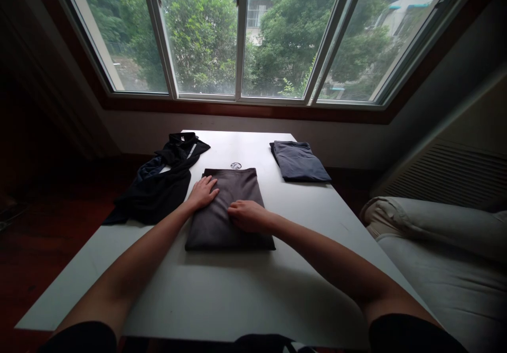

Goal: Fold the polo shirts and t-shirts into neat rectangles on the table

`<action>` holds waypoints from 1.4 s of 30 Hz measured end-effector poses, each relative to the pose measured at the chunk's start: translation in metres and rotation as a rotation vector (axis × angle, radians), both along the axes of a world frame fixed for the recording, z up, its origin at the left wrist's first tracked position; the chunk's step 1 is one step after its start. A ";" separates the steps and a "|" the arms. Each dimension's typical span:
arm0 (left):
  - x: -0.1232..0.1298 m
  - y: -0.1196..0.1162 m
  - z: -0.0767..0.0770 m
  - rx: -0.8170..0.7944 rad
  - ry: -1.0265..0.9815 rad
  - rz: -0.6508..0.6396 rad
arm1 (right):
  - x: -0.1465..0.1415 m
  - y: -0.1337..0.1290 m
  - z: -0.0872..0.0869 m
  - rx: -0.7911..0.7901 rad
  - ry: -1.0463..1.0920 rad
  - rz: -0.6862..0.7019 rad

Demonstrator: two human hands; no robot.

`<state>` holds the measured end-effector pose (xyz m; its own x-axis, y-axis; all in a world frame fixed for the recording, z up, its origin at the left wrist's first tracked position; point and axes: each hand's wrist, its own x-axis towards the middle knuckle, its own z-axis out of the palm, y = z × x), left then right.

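Note:
A dark grey-brown garment (233,239), folded into a neat rectangle, lies flat on the white table (237,295). On its upper left part rests my left hand (204,192), open, palm down with the fingers spread over the cloth. My right hand (249,216) touches the garment's right middle with its fingers curled in. Whatever those fingers may hold is hidden from this angle. Just beyond the garment's far edge, a small dark round mark or ring (236,166) shows on the table.
Loose black and navy clothes (158,192) hang over the table's left edge. Folded dark blue-grey garments (299,160) are stacked at the far right. A pale sofa (431,247) stands beside the right edge. Behind the table is a wide window (239,41).

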<state>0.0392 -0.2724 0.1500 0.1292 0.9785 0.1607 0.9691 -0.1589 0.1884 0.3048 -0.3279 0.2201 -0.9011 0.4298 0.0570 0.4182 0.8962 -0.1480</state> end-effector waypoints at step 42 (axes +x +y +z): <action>0.029 -0.054 0.012 -0.033 0.181 -0.242 | -0.007 0.073 -0.053 0.129 0.032 -0.409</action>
